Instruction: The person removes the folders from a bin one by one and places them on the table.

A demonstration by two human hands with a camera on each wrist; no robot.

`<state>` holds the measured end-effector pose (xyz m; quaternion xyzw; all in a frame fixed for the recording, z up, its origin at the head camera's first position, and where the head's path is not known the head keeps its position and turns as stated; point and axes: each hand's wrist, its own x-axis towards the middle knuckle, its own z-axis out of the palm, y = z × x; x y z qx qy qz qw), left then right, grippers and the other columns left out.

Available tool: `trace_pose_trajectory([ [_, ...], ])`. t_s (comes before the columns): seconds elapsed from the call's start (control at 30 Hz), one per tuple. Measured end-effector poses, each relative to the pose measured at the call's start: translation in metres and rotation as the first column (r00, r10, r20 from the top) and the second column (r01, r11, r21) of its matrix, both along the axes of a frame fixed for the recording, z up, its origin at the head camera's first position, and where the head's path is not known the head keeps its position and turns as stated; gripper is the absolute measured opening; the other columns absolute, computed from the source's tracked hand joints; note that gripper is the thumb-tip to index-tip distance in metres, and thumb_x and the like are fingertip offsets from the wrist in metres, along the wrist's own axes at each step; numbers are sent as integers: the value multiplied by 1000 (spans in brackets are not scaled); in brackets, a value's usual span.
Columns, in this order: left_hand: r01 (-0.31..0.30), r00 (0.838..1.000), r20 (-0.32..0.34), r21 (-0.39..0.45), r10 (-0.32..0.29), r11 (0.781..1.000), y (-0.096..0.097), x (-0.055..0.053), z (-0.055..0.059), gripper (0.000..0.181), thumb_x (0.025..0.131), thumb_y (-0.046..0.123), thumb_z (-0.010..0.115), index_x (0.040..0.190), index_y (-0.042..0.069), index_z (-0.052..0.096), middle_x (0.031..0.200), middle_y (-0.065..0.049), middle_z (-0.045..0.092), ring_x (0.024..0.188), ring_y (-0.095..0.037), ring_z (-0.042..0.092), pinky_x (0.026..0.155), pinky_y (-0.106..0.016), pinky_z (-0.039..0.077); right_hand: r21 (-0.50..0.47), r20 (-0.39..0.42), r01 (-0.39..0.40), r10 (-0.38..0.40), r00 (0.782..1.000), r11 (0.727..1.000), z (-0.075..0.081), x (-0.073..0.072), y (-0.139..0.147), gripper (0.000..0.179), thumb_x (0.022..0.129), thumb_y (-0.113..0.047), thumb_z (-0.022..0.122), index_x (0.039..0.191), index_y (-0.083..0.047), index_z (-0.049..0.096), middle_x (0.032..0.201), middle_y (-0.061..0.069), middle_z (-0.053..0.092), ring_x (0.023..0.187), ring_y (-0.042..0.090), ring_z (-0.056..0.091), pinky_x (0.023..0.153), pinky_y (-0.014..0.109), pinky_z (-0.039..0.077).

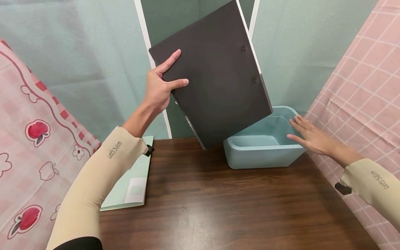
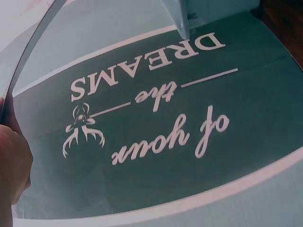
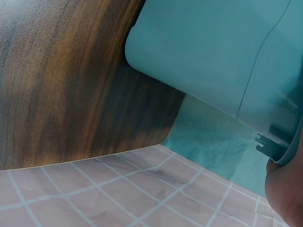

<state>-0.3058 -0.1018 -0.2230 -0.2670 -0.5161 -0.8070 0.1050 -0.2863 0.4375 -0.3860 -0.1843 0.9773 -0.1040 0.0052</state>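
Note:
A dark grey file folder (image 1: 215, 76), with two small rivets near its right edge, is held up tilted above the table. My left hand (image 1: 159, 88) grips its left edge, thumb and one finger on the near face and the rest hidden behind. In the left wrist view only a thin edge of the folder (image 2: 29, 49) shows beside the hand (image 2: 14, 165). The folder's lower right corner overlaps a light blue plastic bin (image 1: 262, 158). At the bin's right rim is my right hand (image 1: 315, 137), fingers extended; the right wrist view shows part of it (image 3: 286, 189) against the rim.
A pale green folder (image 1: 137, 173) with a white label lies on the brown wooden table (image 1: 200, 208), partly behind my left forearm. Pale green cloth (image 1: 93, 69) hangs at the back. Pink patterned cloths line the left (image 1: 31, 166) and right (image 1: 359, 86) sides.

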Motion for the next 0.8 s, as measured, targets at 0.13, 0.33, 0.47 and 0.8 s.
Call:
trace_pose_trajectory([
  [0.13,29,999,22,25,-30,999,-12,6,0,82,73,-37,69,146,1,62,150,-11,62,127,-26,67,101,-35,58,2,4,5,-5,1000,1000,1,1,-1,82,110,-47,48,167,3,16,173,30,3,163,41,-6,130,59,-1],
  [0.33,39,999,32,45,-41,998,-34,13,-5,82,75,-39,64,147,0,61,152,-14,60,126,-26,66,95,-32,60,-22,-11,-17,17,1000,1000,-1,2,-2,81,110,-44,50,167,3,17,173,31,5,163,40,-6,130,58,1],
  [0.47,23,999,44,50,-26,999,-51,18,-9,82,75,-41,62,145,0,63,153,-15,58,127,-27,65,93,-31,61,-22,-15,-27,27,1000,999,-1,2,-2,82,110,-44,51,167,3,17,173,31,5,163,40,-4,131,58,1],
  [0.8,8,997,83,24,-10,1000,-84,28,-7,82,75,-40,64,146,1,62,160,-13,50,136,-28,58,96,-31,59,-33,-27,-35,34,999,999,-1,2,1,81,110,-44,51,166,4,19,173,32,6,163,40,-5,130,61,3],
])
